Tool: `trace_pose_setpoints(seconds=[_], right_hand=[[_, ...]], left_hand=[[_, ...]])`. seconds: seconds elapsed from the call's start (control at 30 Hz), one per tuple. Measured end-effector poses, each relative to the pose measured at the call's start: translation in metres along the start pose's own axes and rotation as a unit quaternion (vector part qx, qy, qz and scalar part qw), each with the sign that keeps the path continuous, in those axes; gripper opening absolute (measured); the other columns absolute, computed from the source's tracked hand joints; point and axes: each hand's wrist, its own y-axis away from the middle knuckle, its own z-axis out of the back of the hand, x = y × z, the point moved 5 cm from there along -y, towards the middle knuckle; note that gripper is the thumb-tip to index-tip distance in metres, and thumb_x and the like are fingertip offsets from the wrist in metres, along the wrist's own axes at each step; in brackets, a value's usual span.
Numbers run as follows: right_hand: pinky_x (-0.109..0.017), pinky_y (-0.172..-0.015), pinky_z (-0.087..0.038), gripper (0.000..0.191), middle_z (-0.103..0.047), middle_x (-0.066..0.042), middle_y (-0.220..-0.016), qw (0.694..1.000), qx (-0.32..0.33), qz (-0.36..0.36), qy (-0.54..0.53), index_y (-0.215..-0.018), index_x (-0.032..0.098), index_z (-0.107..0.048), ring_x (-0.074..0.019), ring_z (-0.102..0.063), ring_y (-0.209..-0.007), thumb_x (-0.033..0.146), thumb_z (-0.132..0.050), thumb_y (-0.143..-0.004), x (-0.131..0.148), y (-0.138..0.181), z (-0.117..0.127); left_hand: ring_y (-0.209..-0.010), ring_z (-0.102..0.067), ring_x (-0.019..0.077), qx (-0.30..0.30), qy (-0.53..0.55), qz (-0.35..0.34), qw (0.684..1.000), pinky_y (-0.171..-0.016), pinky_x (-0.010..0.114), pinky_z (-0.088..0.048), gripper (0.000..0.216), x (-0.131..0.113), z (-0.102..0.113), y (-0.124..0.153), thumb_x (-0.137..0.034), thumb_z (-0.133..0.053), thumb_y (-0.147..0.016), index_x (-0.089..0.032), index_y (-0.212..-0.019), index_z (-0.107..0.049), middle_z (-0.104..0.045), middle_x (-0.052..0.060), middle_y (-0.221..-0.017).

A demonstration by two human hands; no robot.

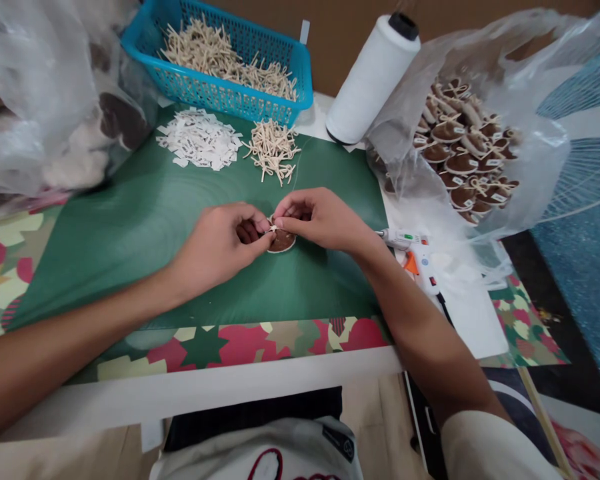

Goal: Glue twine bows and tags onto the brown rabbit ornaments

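Fingers of my left hand [223, 240] and right hand [325, 217] pinch a cream bow [273, 229] at the small brown shoe [281, 242] between them, I think to steady it; beyond the fingertips, loose bows [273, 150] and labels [200, 139] lie piled, probably for easy reach.

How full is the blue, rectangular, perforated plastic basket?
Partly full: thin, cream-coloured cord pieces lie heaped inside the basket, and its bare inner back wall shows above them.
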Motion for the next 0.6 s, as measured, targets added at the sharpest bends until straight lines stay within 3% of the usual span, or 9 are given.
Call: trace_pose_setpoints(seconds=[0.37,0.6], right_hand=[[-0.028,-0.069,-0.051,0.009,-0.075,-0.003,-0.080,1.000,0.003,-0.010,-0.004,-0.086,0.019,-0.074,-0.0167,-0.067,-0.077,0.027,-0.073,-0.084,-0.0016,-0.0008,0.0001],[-0.028,-0.070,-0.049,0.013,-0.076,-0.002,-0.084,1.000,0.013,0.012,0.010,-0.092,0.017,-0.075,-0.0156,-0.066,-0.077,0.027,-0.068,-0.088,-0.0017,0.0005,0.0035]], left_hand=[[-0.068,-0.068,0.0161,0.012,-0.026,0.012,1.000,-0.068,0.029,-0.052,0.016,-0.0046,0.0002,-0.0003,-0.035,-0.067,-0.082,-0.021,-0.084,-0.074,-0.075,0.003,-0.077],[-0.066,-0.066,0.0153,0.006,0.017,0.009,1.000,-0.066,0.028,-0.052,0.017,0.0020,0.0010,0.0001,-0.038,-0.071,-0.082,-0.021,-0.083,-0.074,-0.074,0.002,-0.074]])
